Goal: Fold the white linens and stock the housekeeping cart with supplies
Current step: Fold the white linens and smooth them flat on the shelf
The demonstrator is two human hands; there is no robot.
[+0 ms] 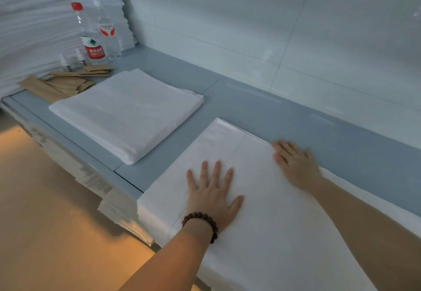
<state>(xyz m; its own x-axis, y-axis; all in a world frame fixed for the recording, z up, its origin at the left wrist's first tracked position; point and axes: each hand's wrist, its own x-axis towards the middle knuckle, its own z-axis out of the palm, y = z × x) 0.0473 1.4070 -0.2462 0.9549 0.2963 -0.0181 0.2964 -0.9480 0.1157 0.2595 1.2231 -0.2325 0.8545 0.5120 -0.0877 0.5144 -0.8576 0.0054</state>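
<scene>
Both hands flat, fingers spread, gripping nothing: left hand [211, 190] and right hand [296, 165] press sheet [262, 233] on counter [296, 117].

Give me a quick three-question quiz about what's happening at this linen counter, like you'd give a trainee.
1. True or false: the left hand and the right hand both lie flat on the same white sheet.
2. Which wrist wears the bead bracelet? A. left B. right C. neither
3. Fill the blank: the front water bottle has a ___ cap.

Key: 1 true; 2 A; 3 red.
</scene>
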